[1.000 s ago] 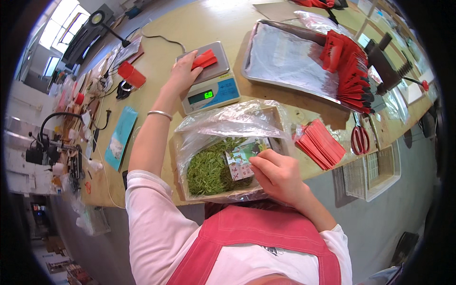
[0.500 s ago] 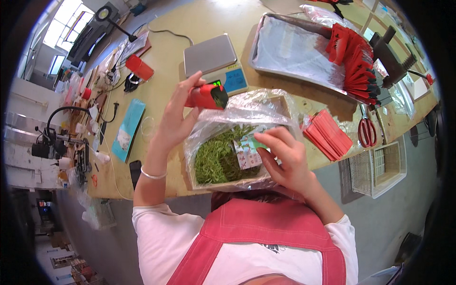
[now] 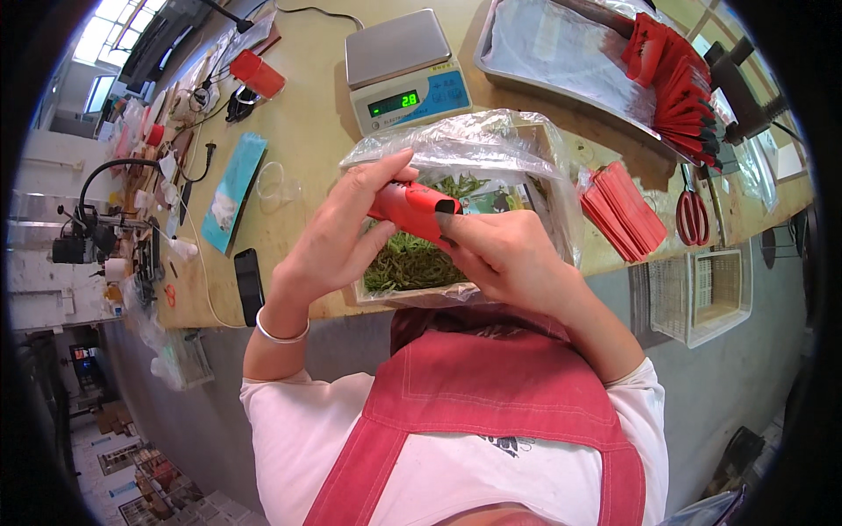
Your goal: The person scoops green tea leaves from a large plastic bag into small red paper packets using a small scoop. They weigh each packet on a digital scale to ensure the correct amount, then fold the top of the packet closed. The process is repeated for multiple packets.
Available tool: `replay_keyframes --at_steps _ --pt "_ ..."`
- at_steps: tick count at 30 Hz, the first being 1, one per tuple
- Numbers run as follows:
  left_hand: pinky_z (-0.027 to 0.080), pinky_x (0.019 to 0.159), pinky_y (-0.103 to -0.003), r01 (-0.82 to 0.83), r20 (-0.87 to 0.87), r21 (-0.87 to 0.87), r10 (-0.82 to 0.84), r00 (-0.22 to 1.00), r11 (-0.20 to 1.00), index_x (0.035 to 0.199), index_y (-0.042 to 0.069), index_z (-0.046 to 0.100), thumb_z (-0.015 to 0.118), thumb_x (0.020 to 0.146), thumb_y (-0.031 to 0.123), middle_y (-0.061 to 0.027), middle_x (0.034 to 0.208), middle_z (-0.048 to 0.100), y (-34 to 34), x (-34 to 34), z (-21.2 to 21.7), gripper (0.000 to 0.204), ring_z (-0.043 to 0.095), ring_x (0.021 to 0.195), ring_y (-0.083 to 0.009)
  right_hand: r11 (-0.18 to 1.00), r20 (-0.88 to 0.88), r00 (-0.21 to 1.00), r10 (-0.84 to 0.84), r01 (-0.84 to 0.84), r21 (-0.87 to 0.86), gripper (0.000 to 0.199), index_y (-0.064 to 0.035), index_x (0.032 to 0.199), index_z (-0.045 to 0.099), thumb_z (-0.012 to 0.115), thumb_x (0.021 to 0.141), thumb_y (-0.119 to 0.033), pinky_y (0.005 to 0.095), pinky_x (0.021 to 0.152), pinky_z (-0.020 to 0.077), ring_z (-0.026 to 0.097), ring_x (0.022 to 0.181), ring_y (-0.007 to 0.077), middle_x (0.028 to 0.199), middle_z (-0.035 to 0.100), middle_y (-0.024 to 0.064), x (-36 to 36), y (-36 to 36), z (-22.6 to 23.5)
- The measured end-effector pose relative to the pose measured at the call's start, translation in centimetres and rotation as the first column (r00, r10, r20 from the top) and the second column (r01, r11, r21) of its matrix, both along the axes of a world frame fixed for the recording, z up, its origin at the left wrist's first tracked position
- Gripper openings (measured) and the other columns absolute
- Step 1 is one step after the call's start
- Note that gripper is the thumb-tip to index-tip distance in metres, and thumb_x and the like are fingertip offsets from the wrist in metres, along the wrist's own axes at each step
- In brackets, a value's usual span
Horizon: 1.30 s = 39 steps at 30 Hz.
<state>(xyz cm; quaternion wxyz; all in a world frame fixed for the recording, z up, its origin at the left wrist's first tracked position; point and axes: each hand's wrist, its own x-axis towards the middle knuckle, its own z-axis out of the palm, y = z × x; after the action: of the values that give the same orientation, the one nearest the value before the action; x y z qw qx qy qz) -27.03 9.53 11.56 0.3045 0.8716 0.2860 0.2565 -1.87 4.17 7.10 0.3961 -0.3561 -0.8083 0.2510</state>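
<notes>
Above a box (image 3: 373,296) lined with clear plastic, my left hand (image 3: 338,232) holds a small red pouch (image 3: 408,209) tilted sideways. My right hand (image 3: 513,254) pinches the pouch's dark-edged end between thumb and fingers. Green leaves that look like loose tea (image 3: 399,267) fill the box beneath, partly covered by my hands. Behind my right hand, part of a printed card (image 3: 491,202) shows among the leaves. Just beyond the box stands a digital scale (image 3: 408,101) with a bare metal plate and a lit display.
A metal tray (image 3: 561,57) at the far right holds a row of filled-looking red pouches (image 3: 680,92). Flat red pouches (image 3: 623,210) lie right of the box, beside red-handled scissors (image 3: 691,215). Leftward are a phone (image 3: 249,276), a blue packet (image 3: 235,193) and a red container (image 3: 257,73).
My right hand has left the card in the box and moved up to the pouch's open end. The pouch mouth is now pinched narrower. The view has shifted, and the scale display shows fully.
</notes>
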Motion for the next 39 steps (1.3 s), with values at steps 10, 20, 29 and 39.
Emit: replay_keyframes --at_steps 10,20,29,39 --pt "0.049 0.109 -0.04 -0.011 0.103 -0.169 0.029 0.994 0.986 0.158 0.003 0.04 0.059 0.085 -0.017 -0.0168 0.139 0.058 -1.0 0.0 -1.7 0.078 0.061 0.127 -0.0274 0.997 0.015 1.0 0.022 -0.021 -0.074 0.028 -0.009 0.111 0.065 0.07 0.084 -0.003 0.0464 0.056 0.0518 0.068 0.065 0.0367 0.075 0.067 0.0157 0.0 -0.1 -0.3" --pt "0.041 0.117 -0.041 -0.028 0.125 -0.24 0.06 0.99 0.97 0.158 -0.001 0.039 0.06 0.085 -0.015 -0.0182 0.14 0.061 -0.9 -1.3 -2.8 0.077 0.057 0.133 -0.0272 0.998 -0.05 0.999 -0.005 0.002 -0.063 0.021 -0.008 0.106 0.064 0.07 0.087 -0.003 0.0455 0.057 0.0522 0.069 0.066 0.0355 0.075 0.067 0.0149 -0.4 -0.1 -1.2" --pt "0.041 0.116 -0.041 -0.086 0.072 -0.125 0.096 0.993 0.988 0.157 -0.001 0.039 0.06 0.086 -0.015 -0.0186 0.143 0.058 -0.8 -2.5 -3.3 0.076 0.058 0.133 -0.0276 0.999 -0.095 0.995 -0.017 0.014 -0.03 0.014 -0.005 0.104 0.068 0.071 0.091 -0.001 0.0398 0.057 0.0507 0.067 0.063 0.0303 0.075 0.065 0.0135 -0.5 -0.3 -1.1" --pt "0.049 0.109 -0.04 -0.139 0.07 -0.046 0.142 0.987 0.989 0.155 0.002 0.043 0.06 0.083 -0.018 -0.019 0.139 0.058 -1.4 -2.7 -2.8 0.077 0.061 0.125 -0.03 0.998 -0.137 0.989 -0.052 0.046 -0.046 0.026 -0.0036 0.117 0.07 0.075 0.091 -0.001 0.0368 0.055 0.0484 0.064 0.059 0.0269 0.075 0.065 0.0117 -0.4 -1.4 -0.8"
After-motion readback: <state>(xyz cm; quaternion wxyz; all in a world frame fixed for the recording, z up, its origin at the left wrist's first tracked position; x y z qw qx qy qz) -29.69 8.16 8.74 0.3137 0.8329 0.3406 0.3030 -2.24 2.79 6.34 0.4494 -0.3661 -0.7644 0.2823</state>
